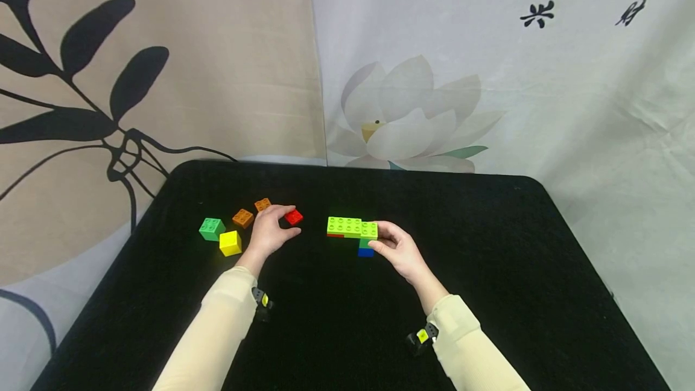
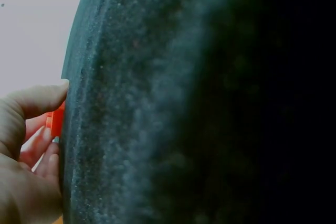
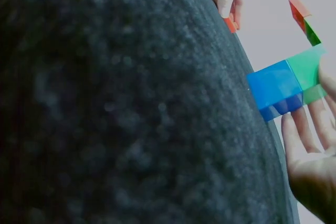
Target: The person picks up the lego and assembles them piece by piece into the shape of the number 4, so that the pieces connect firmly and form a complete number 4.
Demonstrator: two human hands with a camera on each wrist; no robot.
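My right hand (image 1: 402, 253) pinches a brick assembly by its right end. Lime bricks (image 1: 344, 226) run along its top, a thin red strip (image 1: 335, 236) shows under the left end, and a green brick (image 3: 307, 66) joined to a blue brick (image 3: 276, 85) forms the lower part. At the left, my left hand (image 1: 267, 233) reaches around a small red brick (image 1: 294, 216) on the table. Its index finger is at the brick's far edge, with the thumb apart from it on the near side. Only part of that red brick (image 2: 56, 121) shows in the left wrist view.
Left of my left hand lie two orange bricks (image 1: 243, 218), a green brick (image 1: 212, 229) and a yellow block (image 1: 230, 243). All are on the black-covered table (image 1: 326, 324). A printed cloth (image 1: 244, 65) hangs behind the table's far edge.
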